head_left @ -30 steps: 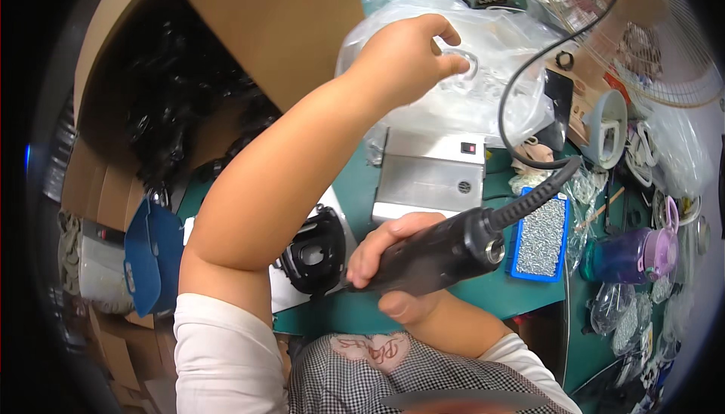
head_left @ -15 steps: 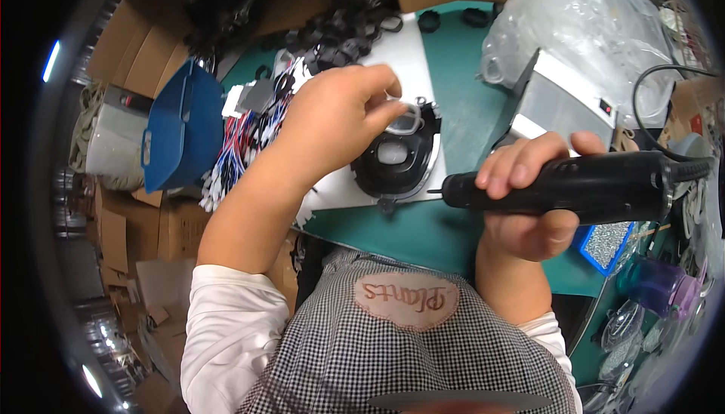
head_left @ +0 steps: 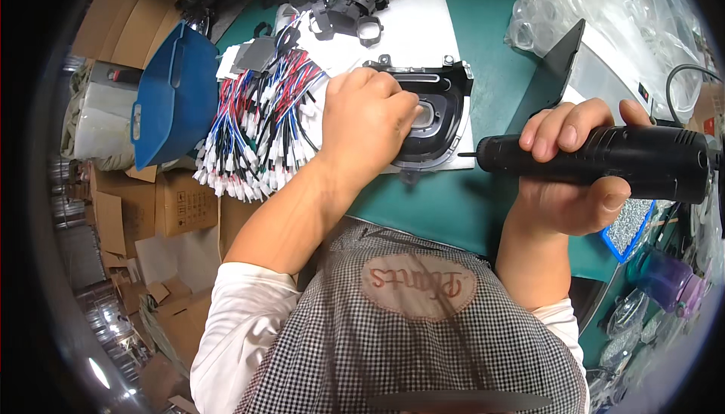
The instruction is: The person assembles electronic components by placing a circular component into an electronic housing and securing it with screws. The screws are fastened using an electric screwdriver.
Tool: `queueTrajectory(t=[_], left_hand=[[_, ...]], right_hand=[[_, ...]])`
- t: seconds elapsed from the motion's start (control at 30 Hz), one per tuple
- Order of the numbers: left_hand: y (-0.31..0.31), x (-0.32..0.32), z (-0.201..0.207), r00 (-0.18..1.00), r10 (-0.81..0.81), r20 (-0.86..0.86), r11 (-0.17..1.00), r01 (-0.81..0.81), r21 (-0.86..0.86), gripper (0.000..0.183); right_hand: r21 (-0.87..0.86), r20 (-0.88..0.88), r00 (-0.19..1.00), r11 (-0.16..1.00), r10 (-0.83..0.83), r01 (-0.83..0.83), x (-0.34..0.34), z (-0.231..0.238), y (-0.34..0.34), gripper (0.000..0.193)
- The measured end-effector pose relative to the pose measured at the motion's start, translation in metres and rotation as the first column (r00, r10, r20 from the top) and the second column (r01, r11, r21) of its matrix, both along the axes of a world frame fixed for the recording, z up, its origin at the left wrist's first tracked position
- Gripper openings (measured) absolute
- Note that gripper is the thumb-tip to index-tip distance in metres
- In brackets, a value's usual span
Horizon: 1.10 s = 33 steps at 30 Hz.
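Note:
My left hand (head_left: 368,116) lies over the left side of a black plastic housing (head_left: 447,129), its fingers curled and pressed onto the middle. A grey-rimmed oval piece (head_left: 425,115) shows beside the fingertips; the part under my palm is hidden. My right hand (head_left: 566,195) is wrapped round a black electric screwdriver (head_left: 615,159), held level to the right of the housing. Its thin bit points left and ends just short of the housing's edge. Beneath the housing is a white sheet (head_left: 427,21).
Bundles of coloured wires with white connectors (head_left: 260,123) lie left of my hand, beside a blue bin (head_left: 175,104). Black plastic rings (head_left: 343,6) are heaped at the back. A white-and-grey box (head_left: 604,74), a clear plastic bag (head_left: 596,6) and a blue tray (head_left: 630,229) occupy the right.
My left hand has come down from pinching a clear ring over the housing to pressing on the housing. The screwdriver stays in my right hand; the whole view has shifted.

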<state>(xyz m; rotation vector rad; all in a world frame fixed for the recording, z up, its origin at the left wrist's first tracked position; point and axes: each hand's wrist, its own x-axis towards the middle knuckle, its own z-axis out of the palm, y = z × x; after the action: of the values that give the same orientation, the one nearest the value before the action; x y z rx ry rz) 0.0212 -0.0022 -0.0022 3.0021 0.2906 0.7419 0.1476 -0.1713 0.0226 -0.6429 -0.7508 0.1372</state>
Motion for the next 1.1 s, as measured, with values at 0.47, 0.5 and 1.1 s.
queueTrajectory(t=[0.47,0.5,1.1], left_hand=[[0.014,-0.012,0.034,0.996,-0.026,0.081,0.999,0.023,0.039,0.026],[0.028,-0.007,0.036,0.996,0.016,0.090,0.998,-0.021,0.053,0.024],[0.095,0.013,0.033,0.910,0.250,-0.330,0.791,-0.389,-0.473,0.022]], right_hand=[[0.037,0.021,0.999,0.998,0.046,-0.046,0.003,-0.004,0.001,0.079],[0.032,0.017,0.999,0.999,0.033,-0.033,0.004,-0.005,0.001,0.079],[-0.003,-0.034,0.999,1.000,-0.006,0.006,-0.001,-0.002,0.004,0.078]])
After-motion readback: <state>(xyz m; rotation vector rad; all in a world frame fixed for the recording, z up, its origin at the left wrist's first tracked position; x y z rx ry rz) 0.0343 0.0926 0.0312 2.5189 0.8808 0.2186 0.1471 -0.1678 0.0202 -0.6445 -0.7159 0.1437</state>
